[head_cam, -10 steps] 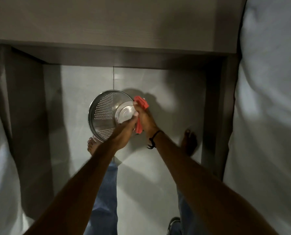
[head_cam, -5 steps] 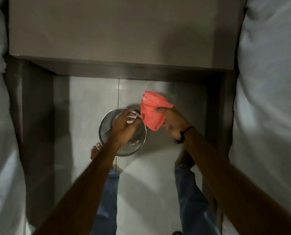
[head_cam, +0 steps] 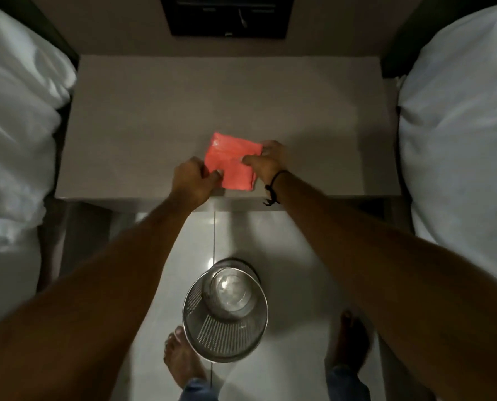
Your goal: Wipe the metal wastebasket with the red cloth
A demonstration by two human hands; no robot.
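Note:
The folded red cloth [head_cam: 232, 160] lies at the front edge of the grey bedside table [head_cam: 160, 117]. My right hand [head_cam: 267, 162] pinches its right side, thumb on top. Fingers of my left hand [head_cam: 193, 178] grip its lower left corner. The metal wastebasket [head_cam: 225, 311], perforated with a shiny solid bottom, stands upright on the white tiled floor [head_cam: 293, 256] below, between my bare feet, with neither hand on it.
White bedding rises on the left [head_cam: 15, 140] and on the right [head_cam: 458, 146], leaving a narrow aisle. A dark panel [head_cam: 227, 15] sits on the wall behind the table. My left foot [head_cam: 180, 357] touches the basket's near side.
My left hand let go of the wastebasket, which now stands on the floor. Both hands rose to the table with the red cloth, which is now folded flat on it.

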